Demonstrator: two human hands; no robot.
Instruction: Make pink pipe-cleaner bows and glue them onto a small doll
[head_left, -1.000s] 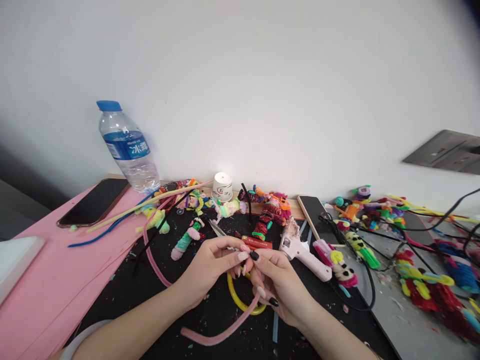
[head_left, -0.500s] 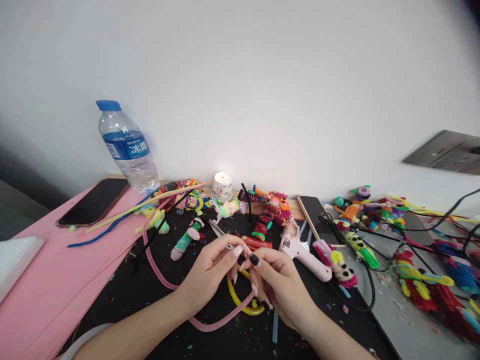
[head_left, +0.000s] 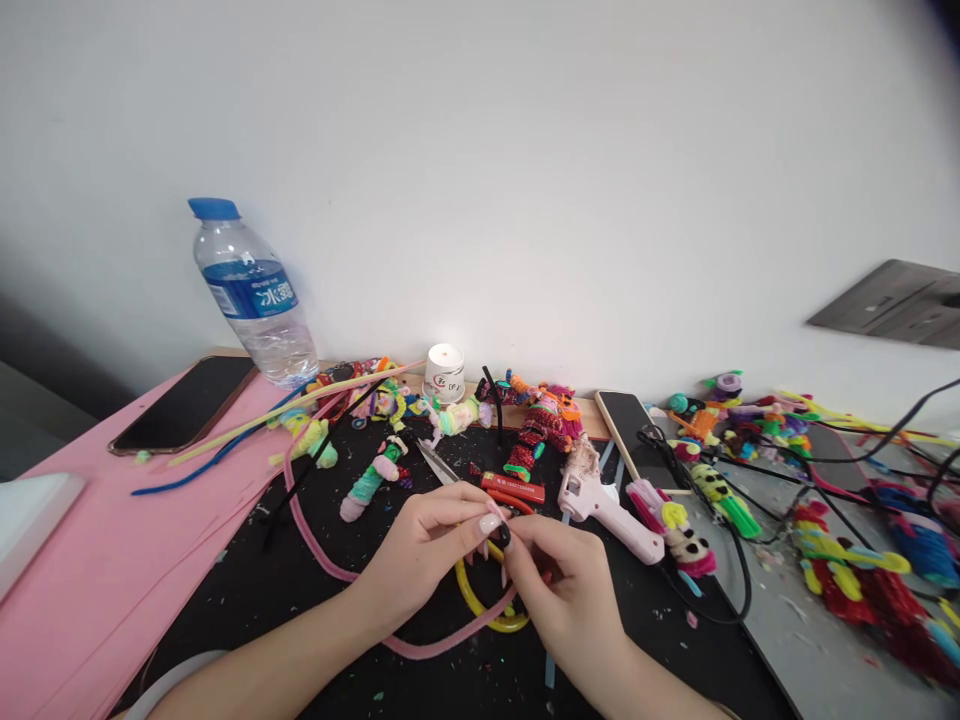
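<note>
My left hand (head_left: 427,545) and my right hand (head_left: 562,580) meet over the black mat (head_left: 315,600), fingertips pinched together on a pink pipe cleaner (head_left: 315,545). The pink strand runs from the pinch down under my hands and loops left across the mat. A yellow pipe cleaner loop (head_left: 476,600) lies on the mat just beneath my fingers. Scissors (head_left: 439,462) and a red lighter (head_left: 514,488) lie just beyond my hands.
A pink glue gun (head_left: 607,510) lies right of my hands, beside a phone (head_left: 626,420) and tangled black cables (head_left: 720,560). Several pipe cleaner figures (head_left: 540,420) line the wall near a small white cup (head_left: 444,372). A water bottle (head_left: 251,295) and another phone (head_left: 184,405) sit on pink paper (head_left: 97,580).
My hands have shifted slightly toward me and pinched closer together. The pink pipe cleaner's free end, earlier sticking out low on the mat, has been drawn in toward my hands.
</note>
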